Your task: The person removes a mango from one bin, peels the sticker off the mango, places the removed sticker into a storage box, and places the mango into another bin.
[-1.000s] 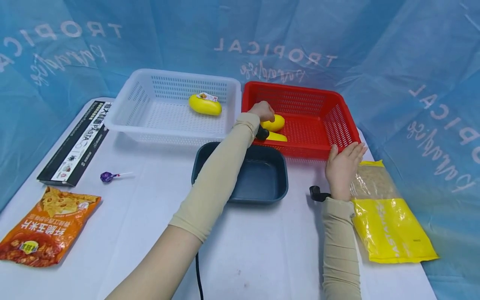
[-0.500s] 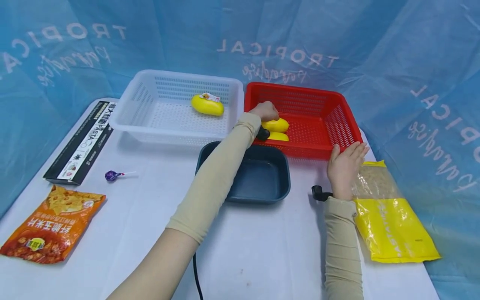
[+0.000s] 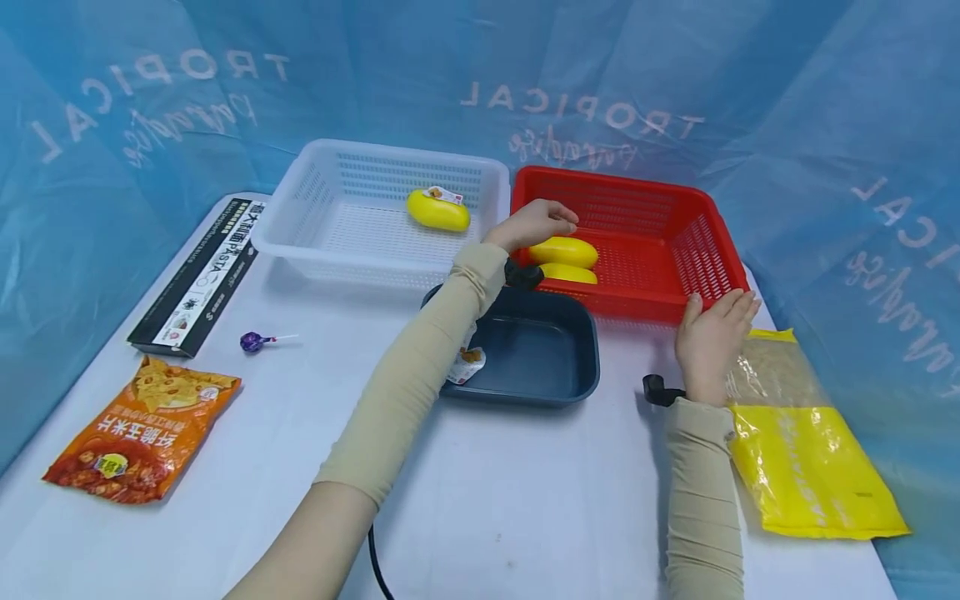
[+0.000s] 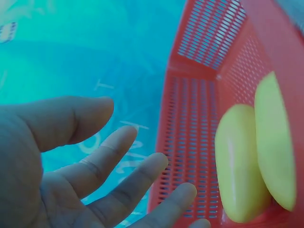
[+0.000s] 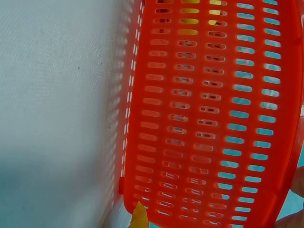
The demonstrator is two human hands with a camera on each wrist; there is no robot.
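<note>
Left hand (image 3: 534, 223) has let go: fingers now spread, empty, above two yellow pieces (image 3: 564, 252) lying side by side in red basket (image 3: 705, 242); placing looks done. Right hand (image 3: 712, 333), fingers straight, steadies basket's near corner. Blue tray (image 3: 547, 354) sits under left forearm. Beyond: white basket (image 3: 300, 217) holding third yellow piece (image 3: 438, 210)

Two yellow pouches (image 3: 564, 252) in red basket (image 3: 697, 250)

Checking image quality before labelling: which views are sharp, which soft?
Head view: evenly lit, sharp, soft shadows under the red slotted plastic basket. Left wrist view: left hand close and soft. Right wrist view: basket wall crisp, white table blurred.
</note>
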